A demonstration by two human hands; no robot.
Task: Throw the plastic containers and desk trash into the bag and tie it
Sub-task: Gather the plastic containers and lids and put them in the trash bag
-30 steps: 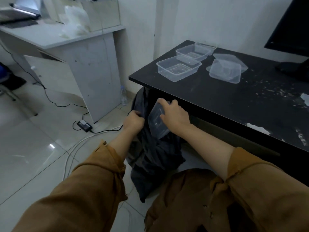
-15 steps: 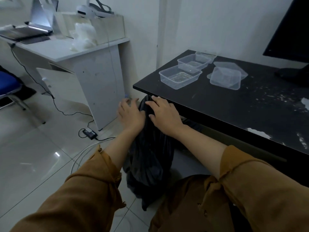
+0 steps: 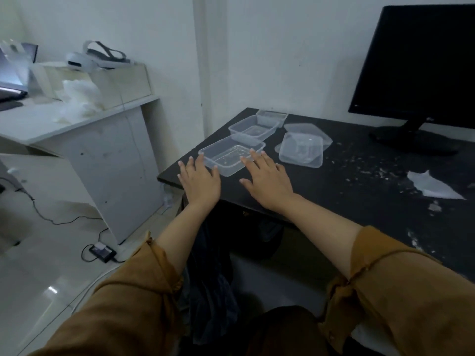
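Nearest, two brown sleeves (image 3: pixel 115 304) reach forward, and between the forearms a dark bag (image 3: pixel 210 291) hangs below the edge of the black table (image 3: pixel 334 201), under both wrists. Neither hand touches it.

Next out, the left grip (image 3: pixel 200 183) is spread flat, palm down, over the table's near corner. Its fingers are straight and holding nothing. The right grip (image 3: pixel 268 186) is spread the same way just beside it, palm down and empty.

Between the fingertips of both lies a clear plastic container (image 3: pixel 226 155), open side up. The left fingers reach its left end and the right fingers its right end; whether they press it is hard to tell.

Just beyond that one sits a second container (image 3: pixel 253 129), and behind it a small third (image 3: pixel 272 115). Beyond and to the right of the right grip, an upturned container (image 3: pixel 300 150) rests on some lids (image 3: pixel 308 128).

Further right of the right grip, crumbs (image 3: pixel 372 170) and a torn white paper scrap (image 3: pixel 434 187) lie on the table. A black monitor (image 3: pixel 416 65) stands at the back.

Well left of the left grip, a white table (image 3: pixel 77 119) carries crumpled white plastic (image 3: pixel 79 98) and a headset (image 3: pixel 97 59).
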